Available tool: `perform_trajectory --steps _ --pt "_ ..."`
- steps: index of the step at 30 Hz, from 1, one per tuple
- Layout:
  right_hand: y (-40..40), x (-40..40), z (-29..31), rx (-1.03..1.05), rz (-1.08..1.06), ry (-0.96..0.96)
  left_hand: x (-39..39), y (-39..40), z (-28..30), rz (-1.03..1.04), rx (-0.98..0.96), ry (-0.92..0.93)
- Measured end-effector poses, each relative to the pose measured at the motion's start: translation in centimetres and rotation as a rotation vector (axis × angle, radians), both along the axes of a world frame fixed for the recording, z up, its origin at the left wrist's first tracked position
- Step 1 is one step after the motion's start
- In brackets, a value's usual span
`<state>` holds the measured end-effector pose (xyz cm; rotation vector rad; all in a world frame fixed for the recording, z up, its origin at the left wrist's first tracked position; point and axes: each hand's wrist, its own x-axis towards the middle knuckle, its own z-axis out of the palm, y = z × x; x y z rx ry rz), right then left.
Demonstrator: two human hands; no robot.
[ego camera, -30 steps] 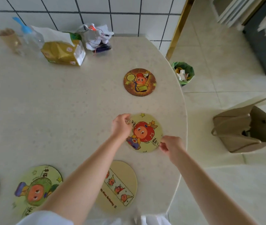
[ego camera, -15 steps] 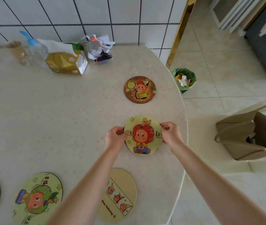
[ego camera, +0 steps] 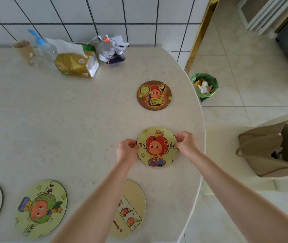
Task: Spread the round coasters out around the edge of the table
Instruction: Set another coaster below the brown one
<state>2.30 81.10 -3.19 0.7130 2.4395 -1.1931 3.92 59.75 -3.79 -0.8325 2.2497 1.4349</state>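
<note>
red-apple coaster (ego camera: 157, 147) upright, seemingly flat | left hand (ego camera: 126, 152), right hand (ego camera: 187, 143) pinch its sides

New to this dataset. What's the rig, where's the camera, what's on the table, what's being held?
No machine here: a person works bare-handed, filmed by one wide-angle camera on their head, looking down. The left hand and right hand pinch opposite edges of the red-character coaster near the rim of the table. Four more coasters lie flat: a brown coaster farther along the rim, a pale coaster partly under the left arm, a green coaster, and one cut off at the left edge. By the tiled wall: a tissue pack, a bottle, a cup.
</note>
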Motion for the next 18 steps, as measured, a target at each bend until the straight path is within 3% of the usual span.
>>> perform_trajectory --steps 10,14,18 --pt "0.6 1.6 -0.6 0.205 0.149 0.115 0.7 -1.4 1.0 -0.068 -0.161 0.088" --pt "0.0 3.4 0.3 0.183 0.151 0.104 2.0 -4.0 2.0 -0.115 -0.208 0.111" --pt "-2.0 6.8 0.9 0.124 0.181 0.092 4.6 -6.0 2.1 -0.295 -0.239 0.066"
